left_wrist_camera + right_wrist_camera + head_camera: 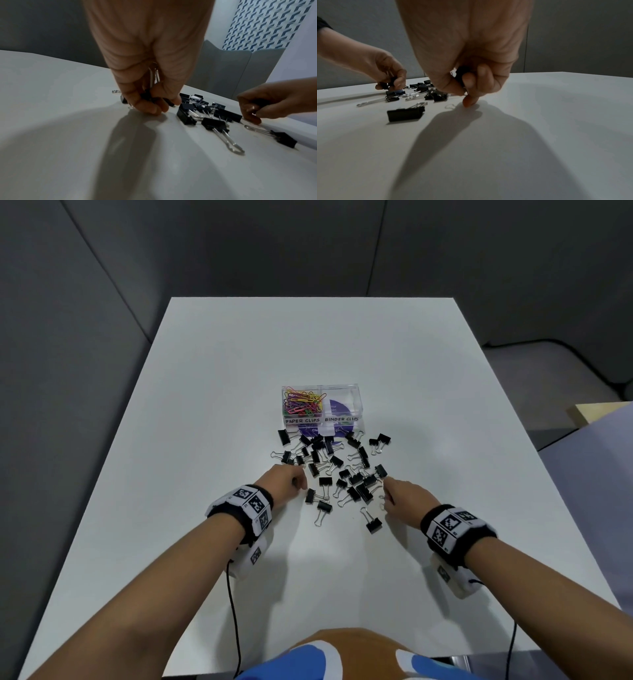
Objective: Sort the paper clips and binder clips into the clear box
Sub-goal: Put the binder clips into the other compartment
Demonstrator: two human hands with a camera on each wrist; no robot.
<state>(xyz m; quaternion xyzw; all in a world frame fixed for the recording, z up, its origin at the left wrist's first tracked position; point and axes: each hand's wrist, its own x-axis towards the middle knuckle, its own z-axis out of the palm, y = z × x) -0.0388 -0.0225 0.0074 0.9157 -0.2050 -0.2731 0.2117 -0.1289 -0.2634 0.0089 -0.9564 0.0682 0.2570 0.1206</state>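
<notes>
A clear two-compartment box (322, 409) stands mid-table; its left part, labelled PAPER CLIPS, holds coloured paper clips (303, 401), and the right part, labelled BINDER CLIPS, shows none. Several black binder clips (329, 470) lie scattered in front of it. My left hand (291, 481) sits at the pile's left edge, fingers curled round black binder clips (150, 94) with wire handles showing in the palm. At the pile's right edge my right hand (399, 494) grips a black binder clip (462, 75), one fingertip (469, 102) touching the table.
The white table (205, 440) extends well beyond the pile on all sides. A lone binder clip (371, 520) lies nearest me, between the hands. Wrist-camera cables (234, 611) trail to the table's near edge. Grey partition walls surround the table.
</notes>
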